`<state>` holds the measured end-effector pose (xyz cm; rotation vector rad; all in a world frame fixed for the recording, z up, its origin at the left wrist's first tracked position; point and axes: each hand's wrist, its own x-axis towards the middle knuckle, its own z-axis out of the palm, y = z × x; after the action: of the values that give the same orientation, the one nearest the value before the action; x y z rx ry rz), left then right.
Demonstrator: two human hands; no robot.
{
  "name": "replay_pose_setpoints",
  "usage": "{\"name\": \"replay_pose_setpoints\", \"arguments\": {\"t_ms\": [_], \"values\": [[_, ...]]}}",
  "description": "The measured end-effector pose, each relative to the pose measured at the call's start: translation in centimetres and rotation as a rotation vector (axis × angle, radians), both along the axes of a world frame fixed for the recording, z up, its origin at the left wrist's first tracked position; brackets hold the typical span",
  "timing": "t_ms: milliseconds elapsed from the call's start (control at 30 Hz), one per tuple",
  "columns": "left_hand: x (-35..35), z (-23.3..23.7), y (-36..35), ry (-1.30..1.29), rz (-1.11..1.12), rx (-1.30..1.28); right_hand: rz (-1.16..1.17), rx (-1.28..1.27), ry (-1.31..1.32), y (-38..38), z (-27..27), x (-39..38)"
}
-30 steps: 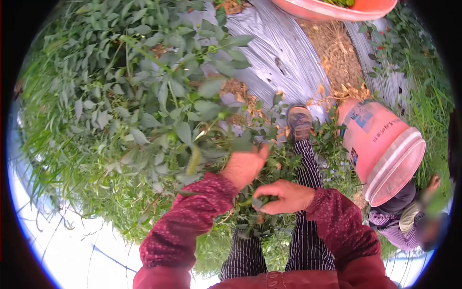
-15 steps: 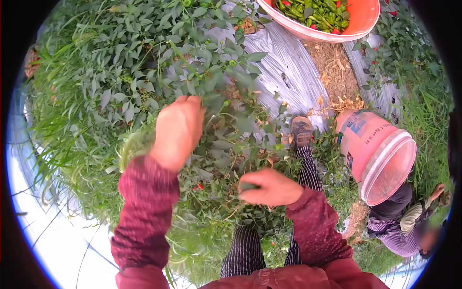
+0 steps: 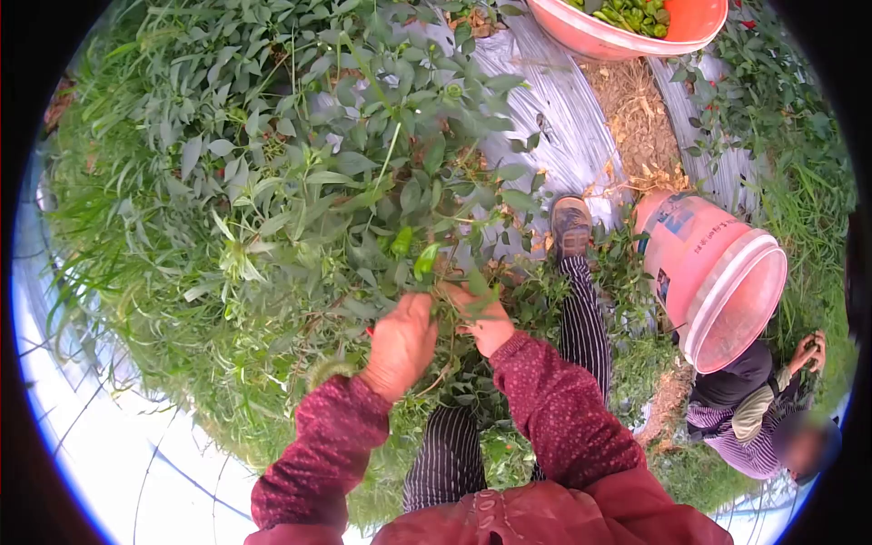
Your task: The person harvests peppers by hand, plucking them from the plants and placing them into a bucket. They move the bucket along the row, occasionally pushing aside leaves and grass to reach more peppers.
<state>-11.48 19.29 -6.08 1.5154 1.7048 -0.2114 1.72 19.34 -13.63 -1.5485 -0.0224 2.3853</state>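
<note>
My left hand point(image 3: 402, 343) is low in a pepper plant point(image 3: 363, 218), its fingers curled closed among the stems. What they grip is hidden. Close beside it on the right, my right hand point(image 3: 481, 322) has its fingers bent in behind blurred leaves; I cannot make out what is in them. Just above both hands hang two green peppers point(image 3: 425, 261), partly among foliage. A small red spot, perhaps a red pepper point(image 3: 370, 331), shows at the edge of my left hand.
A pink tub point(image 3: 627, 41) of green peppers stands at the top, on silvery plastic mulch point(image 3: 563, 113). To the right, a pink bucket point(image 3: 704, 272) lies tipped over. Another person point(image 3: 749, 418) is low down beyond it. My shoe point(image 3: 570, 227) rests at the plants' edge.
My left hand has come down and right through the foliage, next to my right hand. My right hand has moved slightly up and left. The view has shifted a little.
</note>
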Motion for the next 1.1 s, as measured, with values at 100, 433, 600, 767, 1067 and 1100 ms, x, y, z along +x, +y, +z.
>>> {"name": "replay_pose_setpoints", "arguments": {"t_ms": [100,433,600,767,1067,1100], "values": [[0.2,-0.2,-2.1,0.031,0.023,0.050,-0.055,-0.178,0.138,-0.8,-1.5,-1.5],[-0.5,2.9,-6.0,0.056,0.115,0.038,0.068,0.022,0.236,-5.1,-4.1,-3.4],[-1.9,4.1,-6.0,-0.097,0.397,0.058,0.432,0.332,0.064,-4.9,-3.7,-3.1],[-3.7,5.6,3.5,-0.149,0.267,0.262,-0.197,-0.094,0.419,-8.9,-4.3,-3.6],[-4.1,-4.7,-0.8,0.172,-0.007,-0.181,0.729,0.849,-0.271,-8.2,-4.3,-3.4],[-4.0,-4.4,-1.2,0.173,-0.012,-0.184,0.551,0.783,-0.222,-8.7,-4.7,-3.7]]}}
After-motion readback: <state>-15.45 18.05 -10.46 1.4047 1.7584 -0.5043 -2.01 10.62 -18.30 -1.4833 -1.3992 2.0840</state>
